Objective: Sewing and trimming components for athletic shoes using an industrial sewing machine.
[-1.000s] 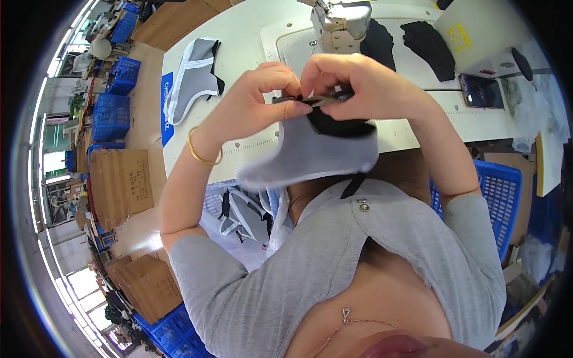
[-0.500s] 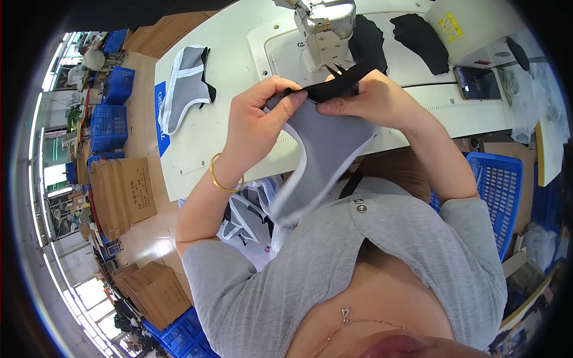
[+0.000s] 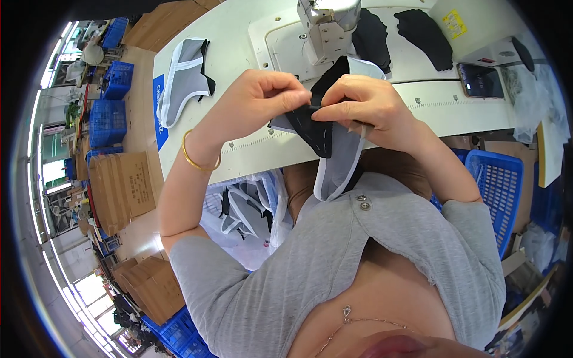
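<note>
While both hands meet in front of the sewing machine [image 3: 328, 39], a grey and black cloth piece [image 3: 342, 156] hangs between them, over the near edge of the white table [image 3: 230, 30], with its white-edged lower end reaching down to the grey shirt [image 3: 322, 238]. The left hand [image 3: 259, 104] is nearly closed, thumb and forefinger pinched together on the black part at its upper middle, the other fingers curled in. The right hand [image 3: 376, 112] grips the same cloth just beside it, thumb against bent forefinger, its remaining fingers folded and partly hidden. A yellow bangle [image 3: 188, 156] circles the left wrist. On the table, a similar grey piece [image 3: 184, 80] lies well to the left, while two black cloths [image 3: 425, 39] lie right of the machine and a phone [image 3: 480, 80] rests near the right end. Below the table edge, left of the lap, more grey pieces [image 3: 249, 212] lie heaped in a pale, plastic-lined container, and a blue basket [image 3: 492, 197] stands at the right
</note>
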Tool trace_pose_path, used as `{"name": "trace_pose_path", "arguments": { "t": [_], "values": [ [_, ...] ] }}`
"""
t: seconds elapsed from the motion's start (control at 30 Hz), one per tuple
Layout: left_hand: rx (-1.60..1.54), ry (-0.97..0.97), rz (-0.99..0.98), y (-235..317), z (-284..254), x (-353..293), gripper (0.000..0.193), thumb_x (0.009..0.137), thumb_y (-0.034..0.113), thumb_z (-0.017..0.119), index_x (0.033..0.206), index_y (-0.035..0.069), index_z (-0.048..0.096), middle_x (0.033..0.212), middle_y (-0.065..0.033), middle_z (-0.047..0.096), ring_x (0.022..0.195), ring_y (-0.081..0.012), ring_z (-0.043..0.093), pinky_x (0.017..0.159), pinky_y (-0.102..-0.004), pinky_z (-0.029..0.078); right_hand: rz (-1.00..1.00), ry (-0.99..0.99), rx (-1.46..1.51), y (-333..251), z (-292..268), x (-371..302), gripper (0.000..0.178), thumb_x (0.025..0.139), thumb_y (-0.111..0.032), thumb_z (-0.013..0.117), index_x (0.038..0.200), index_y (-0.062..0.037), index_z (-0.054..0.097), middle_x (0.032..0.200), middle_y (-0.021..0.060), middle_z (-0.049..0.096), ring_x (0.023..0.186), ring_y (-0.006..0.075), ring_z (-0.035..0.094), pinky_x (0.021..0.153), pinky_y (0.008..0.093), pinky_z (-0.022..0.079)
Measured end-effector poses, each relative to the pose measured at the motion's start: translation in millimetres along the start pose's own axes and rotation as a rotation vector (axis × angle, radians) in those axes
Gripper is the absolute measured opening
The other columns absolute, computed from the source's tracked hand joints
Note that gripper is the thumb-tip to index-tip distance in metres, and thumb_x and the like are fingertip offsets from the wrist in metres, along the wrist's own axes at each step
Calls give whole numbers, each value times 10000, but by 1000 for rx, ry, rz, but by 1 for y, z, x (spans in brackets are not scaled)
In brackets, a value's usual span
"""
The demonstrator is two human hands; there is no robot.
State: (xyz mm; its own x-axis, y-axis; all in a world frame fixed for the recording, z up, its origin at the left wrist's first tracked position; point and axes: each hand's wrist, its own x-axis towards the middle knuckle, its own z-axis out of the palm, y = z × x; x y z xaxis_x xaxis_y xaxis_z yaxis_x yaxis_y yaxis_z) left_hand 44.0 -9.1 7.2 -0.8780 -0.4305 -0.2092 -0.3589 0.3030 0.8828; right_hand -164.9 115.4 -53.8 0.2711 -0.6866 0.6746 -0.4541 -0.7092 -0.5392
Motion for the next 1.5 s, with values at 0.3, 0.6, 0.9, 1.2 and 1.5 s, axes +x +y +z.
{"name": "trace_pose_path", "arguments": {
  "t": [0.3,0.6,0.9,1.2,1.5],
  "values": [
    [255,-202,14,22,-5,3,104,880,90,700,884,-14,693,721,-18,609,677,-83,529,613,-244,422,168,39,182,-5,-3,0,224,733,-55,735,952,-72,694,813,64,645,764,261,637,665,362,510],
    [322,-112,111,31,9,-1,90,806,26,736,836,-18,664,701,-34,593,654,-114,537,622,-260,445,213,-164,76,3,-4,2,142,761,-108,740,879,-47,690,781,83,639,747,273,631,659,368,489],
    [348,-23,18,22,3,-2,115,779,57,773,812,1,678,745,-23,609,696,-92,534,653,-234,424,134,-78,-15,4,-4,-1,182,708,-73,741,874,-42,675,784,67,629,737,264,629,647,359,494],
    [-195,251,-16,8,2,9,143,791,87,789,855,-20,718,776,-28,684,717,-69,602,668,-205,475,294,156,27,-9,-3,-1,120,802,-100,737,852,-11,675,713,71,618,642,221,594,569,328,452],
    [-265,251,66,23,-41,52,122,852,25,718,970,-4,704,888,-61,716,824,-111,658,789,-245,508,693,416,356,-11,-13,29,167,877,-146,692,854,19,705,716,-6,649,674,29,521,604,221,417]
  ]
}}
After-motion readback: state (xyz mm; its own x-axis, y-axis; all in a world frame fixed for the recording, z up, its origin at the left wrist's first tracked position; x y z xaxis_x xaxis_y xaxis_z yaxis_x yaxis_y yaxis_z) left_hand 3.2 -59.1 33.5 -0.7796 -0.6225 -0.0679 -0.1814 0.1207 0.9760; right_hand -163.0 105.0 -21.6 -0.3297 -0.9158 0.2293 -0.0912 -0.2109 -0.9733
